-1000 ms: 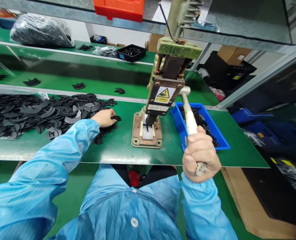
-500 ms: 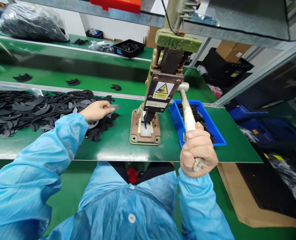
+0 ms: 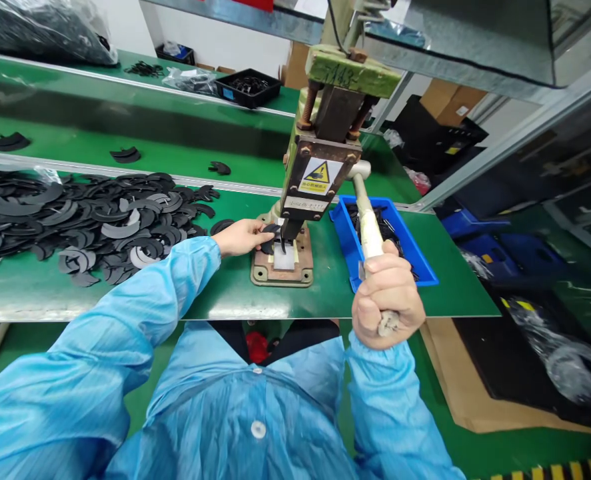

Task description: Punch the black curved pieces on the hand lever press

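Note:
Pinched in the fingers of my left hand is a dark curved piece, held at the left side of the hand press, just over its base plate. A thin black hooked bit shows beneath the ram, above a pale metal block. My right hand is wrapped round the press lever, which slopes up and away to the press. Left of the base spreads a heap of black curved pieces.
Behind the lever stands a blue bin of thin black parts. Some curved pieces lie on the green ledge behind. Further back are a black tray and a large plastic bag. Cardboard lies low on the right.
My left hand has moved right from the heap to the press base with the curved piece. My right hand stays on the lever, and the view has shifted slightly.

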### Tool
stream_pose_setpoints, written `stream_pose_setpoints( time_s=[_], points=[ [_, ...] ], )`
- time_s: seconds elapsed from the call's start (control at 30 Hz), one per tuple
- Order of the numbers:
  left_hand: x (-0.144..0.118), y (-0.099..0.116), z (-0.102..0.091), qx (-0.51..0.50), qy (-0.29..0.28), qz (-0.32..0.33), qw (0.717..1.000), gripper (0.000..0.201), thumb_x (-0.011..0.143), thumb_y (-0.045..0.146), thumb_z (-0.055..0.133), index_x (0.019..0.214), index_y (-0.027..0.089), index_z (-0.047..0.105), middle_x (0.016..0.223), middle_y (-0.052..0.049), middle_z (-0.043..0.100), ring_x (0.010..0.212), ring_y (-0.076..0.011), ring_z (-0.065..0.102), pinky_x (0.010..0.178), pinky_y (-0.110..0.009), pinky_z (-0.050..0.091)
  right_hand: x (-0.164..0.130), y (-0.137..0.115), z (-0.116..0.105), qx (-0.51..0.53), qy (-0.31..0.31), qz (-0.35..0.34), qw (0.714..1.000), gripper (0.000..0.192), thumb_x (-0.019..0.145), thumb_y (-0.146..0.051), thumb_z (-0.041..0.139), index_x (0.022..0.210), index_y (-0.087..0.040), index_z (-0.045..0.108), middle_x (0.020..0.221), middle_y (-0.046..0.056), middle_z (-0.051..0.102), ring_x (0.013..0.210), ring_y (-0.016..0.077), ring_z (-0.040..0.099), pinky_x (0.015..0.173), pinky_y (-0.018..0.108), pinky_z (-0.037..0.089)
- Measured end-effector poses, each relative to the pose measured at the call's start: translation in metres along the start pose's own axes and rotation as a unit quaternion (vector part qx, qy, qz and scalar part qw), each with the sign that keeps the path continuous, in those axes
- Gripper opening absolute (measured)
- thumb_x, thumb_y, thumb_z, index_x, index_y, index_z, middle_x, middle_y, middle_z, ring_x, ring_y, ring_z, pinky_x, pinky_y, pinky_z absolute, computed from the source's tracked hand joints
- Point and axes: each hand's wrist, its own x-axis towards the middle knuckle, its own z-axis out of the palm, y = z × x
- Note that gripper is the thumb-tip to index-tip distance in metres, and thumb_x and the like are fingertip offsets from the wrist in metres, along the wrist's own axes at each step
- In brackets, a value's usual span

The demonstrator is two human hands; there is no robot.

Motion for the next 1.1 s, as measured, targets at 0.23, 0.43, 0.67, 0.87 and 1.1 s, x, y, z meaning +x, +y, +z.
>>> stream_pose_setpoints(
  time_s=[0.23,0.43,0.67,0.87,1.1],
  points=[
    [0.006,-0.003,0.001,0.023,0.014,0.010,1.000,0.040,0.083,0.056,0.079,0.088,0.017,0.071,0.079,-0.004,0.073,0.070,-0.0180,0.065,0.066,-0.030,0.052,0.000,0.000,-0.003,-0.015,-0.011,-0.001,1.000,0.029,0.088,-0.039,0.069,0.067,-0.027,0.053,0.064,-0.005,0.057,0.082,0.0210,0.066,0.115,0.070,0.052],
    [-0.001,0.009,-0.001,0.001,-0.028,-0.013,1.000,0.041,0.086,0.057,0.077,0.089,0.017,0.067,0.076,-0.003,0.070,0.064,-0.0144,0.060,0.058,-0.026,0.044,0.000,0.001,-0.004,-0.016,-0.018,-0.003,1.000,0.029,0.089,-0.043,0.069,0.068,-0.028,0.054,0.063,-0.005,0.058,0.081,0.0209,0.066,0.109,0.066,0.056],
    [0.000,0.012,0.000,0.000,-0.024,-0.028,0.999,0.044,0.083,0.058,0.080,0.089,0.017,0.065,0.074,-0.002,0.069,0.064,-0.0151,0.064,0.057,-0.026,0.047,0.000,0.003,-0.005,-0.009,-0.017,-0.011,1.000,0.030,0.089,-0.042,0.070,0.068,-0.028,0.054,0.063,-0.005,0.058,0.082,0.0210,0.066,0.108,0.065,0.056],
    [0.000,0.007,0.001,-0.014,-0.027,-0.023,0.999,0.049,0.080,0.063,0.081,0.086,0.017,0.064,0.074,-0.002,0.068,0.065,-0.0147,0.063,0.059,-0.027,0.049,-0.002,0.004,-0.005,-0.014,-0.011,-0.016,1.000,0.033,0.090,-0.045,0.069,0.066,-0.028,0.053,0.060,-0.005,0.056,0.079,0.0211,0.065,0.106,0.065,0.057],
    [-0.003,0.017,0.002,0.013,-0.013,-0.047,0.999,0.036,0.086,0.051,0.079,0.090,0.018,0.067,0.078,-0.002,0.069,0.066,-0.0146,0.062,0.059,-0.026,0.046,-0.004,0.005,-0.008,-0.027,-0.020,-0.014,0.999,0.033,0.090,-0.046,0.067,0.066,-0.029,0.053,0.060,-0.005,0.055,0.078,0.0210,0.064,0.105,0.064,0.058]
  ],
)
